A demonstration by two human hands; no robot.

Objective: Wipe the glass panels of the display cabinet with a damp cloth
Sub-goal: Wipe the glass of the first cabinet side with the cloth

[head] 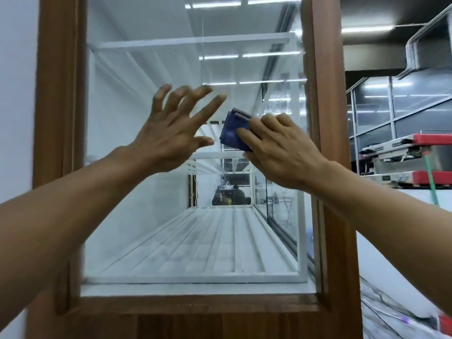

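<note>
White wall at the far left meets the brown wooden frame (58,118) around the glass panel (137,216), with white slatted shelves (208,248) behind it. My left hand (171,133) is raised at the pane, fingers spread, holding nothing. Just right, my right hand (281,152) grips a folded blue cloth (231,133) against the glass. Red-and-grey machines (403,155) stand far right.

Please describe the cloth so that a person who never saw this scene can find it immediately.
Find the brown wooden frame around the glass panel. Near the middle of the glass, toward the right, the right hand holds a folded cloth. It is the only dark blue thing there; the left hand beside it holds nothing.
</note>
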